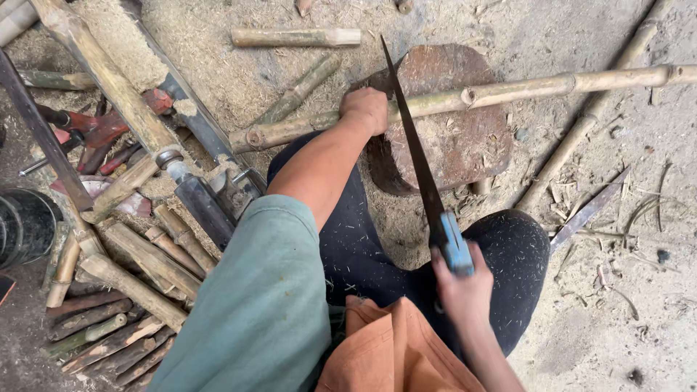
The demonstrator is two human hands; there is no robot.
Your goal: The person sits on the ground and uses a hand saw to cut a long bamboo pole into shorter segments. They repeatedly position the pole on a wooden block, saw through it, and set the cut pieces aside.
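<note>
The left hand point(367, 110) is clenched around a long bamboo pole point(508, 88), pinning it down on a worn reddish-brown wooden block point(465, 138), while the right hand point(463, 284) is wrapped tight around the blue handle of a handsaw point(417, 156). The pole lies nearly level across the view, its long axis running from a cut end at the lower left, beside the person's knee, up slightly toward the right edge, where it passes out of sight; its knots show along its length. The saw crosses it almost at right angles, the dark blade pointing away from the person, tip up toward the top of the view, its edge meeting the pole just to the right of the left hand. Block and pole sit on a floor thick with pale sawdust point(218, 58) and shavings. A second, thinner bamboo stalk point(581, 127) slants across the ground under the far part of the pole, and a flat metal blade point(588, 210) lies near the right knee. A short cut piece point(296, 36) rests beyond the block. To the left, well apart, short bamboo lengths point(138, 268) are heaped together beside red-handled tools point(102, 131) and a dark bucket point(25, 225).
</note>
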